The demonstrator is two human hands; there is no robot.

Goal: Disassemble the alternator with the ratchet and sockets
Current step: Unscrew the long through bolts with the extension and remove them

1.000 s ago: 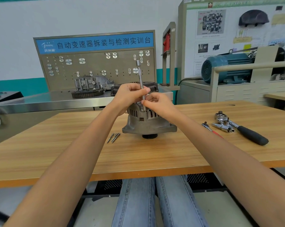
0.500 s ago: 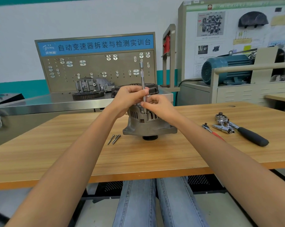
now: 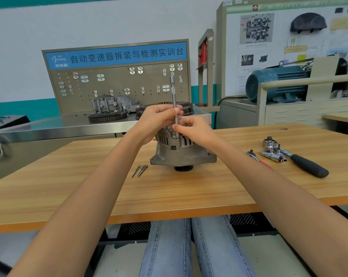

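Note:
A grey alternator [image 3: 181, 151] stands pulley-down in the middle of the wooden table [image 3: 169, 192]. A slim steel extension bar [image 3: 173, 92] rises upright from its top edge. My left hand [image 3: 159, 120] grips the bar's middle, fingers curled round it. My right hand [image 3: 191, 128] pinches the bar's lower end just above the housing. Three long bolts [image 3: 139, 170] lie on the table left of the alternator. The ratchet [image 3: 301, 160] with its black handle lies to the right, with loose sockets [image 3: 273, 155] and a red-handled driver [image 3: 259, 159] beside it.
Behind the table stands a steel bench [image 3: 59, 126] with a pegboard [image 3: 119, 84], a gearbox housing [image 3: 113, 105] and a ring gear [image 3: 107, 116]. A teal electric motor [image 3: 277, 82] sits on a cabinet at the back right. My knees are under the table's near edge.
Both hands stay on the bar above the alternator; the view has shifted a little and the fingers have changed their hold slightly.

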